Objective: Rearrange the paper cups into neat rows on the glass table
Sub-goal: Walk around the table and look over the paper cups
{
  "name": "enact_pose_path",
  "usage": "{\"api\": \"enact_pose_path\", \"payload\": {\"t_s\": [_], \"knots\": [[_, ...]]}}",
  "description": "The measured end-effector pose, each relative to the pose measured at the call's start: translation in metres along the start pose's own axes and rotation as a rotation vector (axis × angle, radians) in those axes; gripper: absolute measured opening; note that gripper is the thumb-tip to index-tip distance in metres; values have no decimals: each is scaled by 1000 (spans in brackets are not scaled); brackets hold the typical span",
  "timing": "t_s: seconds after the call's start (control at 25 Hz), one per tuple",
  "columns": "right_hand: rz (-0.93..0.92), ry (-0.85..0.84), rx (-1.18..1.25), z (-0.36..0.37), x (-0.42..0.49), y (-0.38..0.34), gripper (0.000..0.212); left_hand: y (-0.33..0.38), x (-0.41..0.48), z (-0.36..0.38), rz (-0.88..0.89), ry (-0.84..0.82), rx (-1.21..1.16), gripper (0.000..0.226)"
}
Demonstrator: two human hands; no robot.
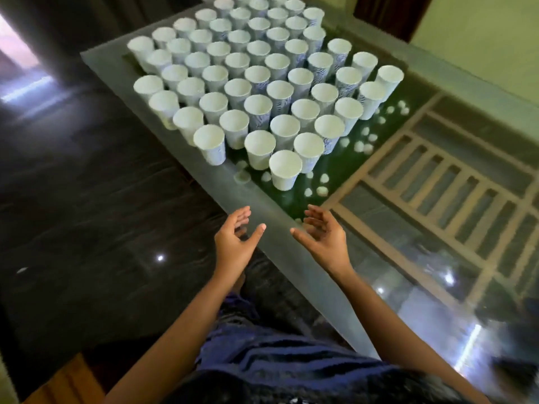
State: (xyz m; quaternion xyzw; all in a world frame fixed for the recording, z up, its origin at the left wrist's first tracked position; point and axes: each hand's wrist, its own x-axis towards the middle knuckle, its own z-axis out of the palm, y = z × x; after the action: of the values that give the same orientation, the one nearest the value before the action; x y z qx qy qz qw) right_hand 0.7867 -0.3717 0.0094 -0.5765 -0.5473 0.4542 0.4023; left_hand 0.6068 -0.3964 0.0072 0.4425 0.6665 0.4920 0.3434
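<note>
Two bare hands hover empty, fingers loosely spread and palms turned toward each other. The left hand (236, 237) and right hand (323, 231) are level, with a gap between them, above the frosted near edge of the glass table (303, 272).

Just beyond the fingertips, in line with that gap, stands the nearest cup (285, 170), upright with its mouth open. It forms the front corner of the block and touches neither hand. It looks about midway between them, perhaps slightly closer to the right hand.

Behind the nearest cup, the block of paper cups (256, 74) stretches away and to the left in slanting rows, its long side running away from the person. To the right of the nearest cup, the bare glass reflects a window grille (437, 182).
</note>
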Motion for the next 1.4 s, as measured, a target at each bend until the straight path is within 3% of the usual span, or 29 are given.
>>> {"api": "enact_pose_path", "payload": {"t_s": [0.32, 0.56, 0.84, 0.96, 1.4], "knots": [[152, 330, -176, 60, 90, -26, 76, -5, 169, -2, 58, -291, 84, 71], [258, 407, -134, 86, 112, -34, 86, -1, 216, 12, 79, -428, 61, 82], [246, 512, -117, 103, 109, -35, 76, -8, 218, 17, 98, -472, 41, 69], [259, 541, -128, 103, 96, -33, 82, -6, 212, 14, 117, -504, 49, 69], [261, 845, -91, 65, -17, -17, 72, 22, 125, 28, 308, -774, 128, 70]]}}
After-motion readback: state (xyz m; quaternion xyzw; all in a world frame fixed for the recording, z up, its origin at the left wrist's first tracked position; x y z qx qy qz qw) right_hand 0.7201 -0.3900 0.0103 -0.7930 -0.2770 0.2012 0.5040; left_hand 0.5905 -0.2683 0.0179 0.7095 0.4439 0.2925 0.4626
